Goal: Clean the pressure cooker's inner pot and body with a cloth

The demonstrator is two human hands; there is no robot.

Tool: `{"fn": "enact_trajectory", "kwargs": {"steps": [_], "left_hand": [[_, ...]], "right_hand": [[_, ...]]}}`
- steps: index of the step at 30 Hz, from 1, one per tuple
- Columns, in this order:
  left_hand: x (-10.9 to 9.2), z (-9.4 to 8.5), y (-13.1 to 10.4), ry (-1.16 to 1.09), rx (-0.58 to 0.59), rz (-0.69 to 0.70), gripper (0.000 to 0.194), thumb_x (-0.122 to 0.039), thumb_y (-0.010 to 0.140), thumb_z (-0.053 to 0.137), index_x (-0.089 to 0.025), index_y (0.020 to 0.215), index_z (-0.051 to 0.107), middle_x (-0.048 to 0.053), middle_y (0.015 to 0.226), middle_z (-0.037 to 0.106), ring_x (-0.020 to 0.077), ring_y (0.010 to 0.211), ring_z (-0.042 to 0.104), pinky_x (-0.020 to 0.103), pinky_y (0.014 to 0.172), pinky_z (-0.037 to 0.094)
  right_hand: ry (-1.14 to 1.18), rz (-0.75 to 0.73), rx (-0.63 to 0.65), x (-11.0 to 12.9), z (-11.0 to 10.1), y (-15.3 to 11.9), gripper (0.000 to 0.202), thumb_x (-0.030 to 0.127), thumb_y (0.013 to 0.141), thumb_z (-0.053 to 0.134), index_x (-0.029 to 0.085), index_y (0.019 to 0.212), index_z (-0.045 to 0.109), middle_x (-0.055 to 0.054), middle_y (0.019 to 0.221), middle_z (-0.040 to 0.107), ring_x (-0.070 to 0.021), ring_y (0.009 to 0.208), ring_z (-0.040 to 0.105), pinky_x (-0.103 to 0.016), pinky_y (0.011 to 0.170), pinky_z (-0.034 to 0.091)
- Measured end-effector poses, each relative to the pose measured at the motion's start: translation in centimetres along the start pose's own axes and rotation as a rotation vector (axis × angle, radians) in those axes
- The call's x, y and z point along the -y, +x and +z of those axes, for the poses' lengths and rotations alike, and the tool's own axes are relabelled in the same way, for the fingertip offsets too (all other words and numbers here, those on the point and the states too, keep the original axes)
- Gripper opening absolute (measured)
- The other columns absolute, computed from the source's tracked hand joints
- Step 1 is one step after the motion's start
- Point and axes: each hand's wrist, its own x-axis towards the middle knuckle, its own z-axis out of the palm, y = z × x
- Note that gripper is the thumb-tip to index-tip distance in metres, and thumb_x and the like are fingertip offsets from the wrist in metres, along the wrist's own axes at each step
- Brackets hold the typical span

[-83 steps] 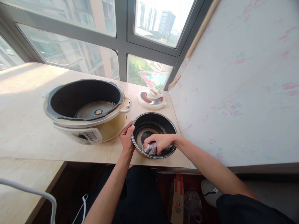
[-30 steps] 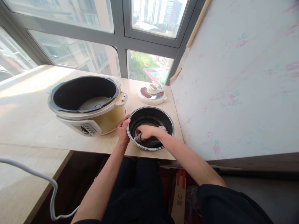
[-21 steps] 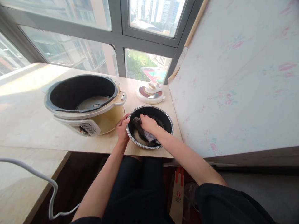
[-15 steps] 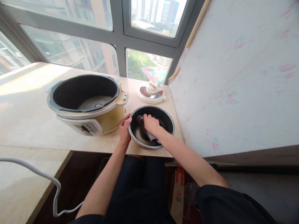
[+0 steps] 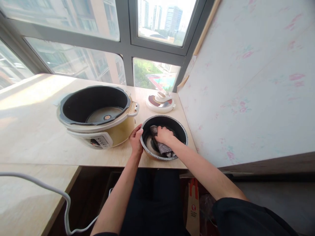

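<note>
A round black inner pot (image 5: 183,130) with a silvery rim stands near the front edge of the wooden counter. My left hand (image 5: 136,139) grips its left side, thumb at the rim and fingers along the outer wall. Inside the pot, my right hand (image 5: 164,135) is closed on a dark grey speckled cloth (image 5: 163,149), pressing it against the inner surface. Part of the pot's floor is hidden under the cloth and hand. Left of the pot is the cream-coloured electric pressure cooker body (image 5: 123,129), lidless, its dark cavity showing a metal plate at the bottom.
The cooker's white lid (image 5: 160,101) lies behind the pot by the window. A flowered wall (image 5: 241,98) bounds the right side. A white cable (image 5: 52,188) hangs at lower left. Below the counter (image 5: 36,141) stands a paper bag (image 5: 193,209) with red handles.
The camera view has shifted, so the scene sits lower and a little to the right. My right hand and the cloth have shifted slightly inside the pot; the left hand keeps its grip.
</note>
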Motion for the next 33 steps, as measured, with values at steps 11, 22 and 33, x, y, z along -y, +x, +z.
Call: {"fn": "enact_trajectory", "kwargs": {"steps": [11,22,33], "left_hand": [[-0.1,-0.1,0.0,0.028,0.015,0.022,0.039,-0.037,0.064,0.081,-0.017,0.097,0.081,0.007,0.094,0.078,0.0184,0.082,0.070,0.028,0.079,0.054],[-0.1,0.1,-0.1,-0.015,0.028,0.022,0.036,-0.035,0.064,0.080,-0.018,0.096,0.081,0.006,0.091,0.077,0.0182,0.083,0.070,0.029,0.082,0.054],[-0.1,-0.1,0.3,0.036,0.037,0.059,0.033,-0.034,0.064,0.079,-0.018,0.092,0.081,0.006,0.088,0.077,0.0188,0.081,0.070,0.030,0.080,0.055]], "right_hand": [[0.000,-0.073,0.104,-0.6,-0.6,0.0,0.083,0.051,0.080,0.078,0.015,0.146,0.043,-0.024,0.145,0.049,-0.0407,0.129,0.057,-0.048,0.101,0.050],[-0.190,-0.484,0.133,-0.1,0.4,-0.5,0.077,0.024,0.080,0.074,0.026,0.152,0.045,-0.021,0.142,0.048,-0.0406,0.125,0.056,-0.048,0.097,0.052],[-0.056,-0.893,0.277,0.2,0.2,-0.4,0.071,0.007,0.069,0.070,0.013,0.138,0.057,-0.017,0.129,0.067,-0.0316,0.114,0.065,-0.036,0.095,0.050]]}}
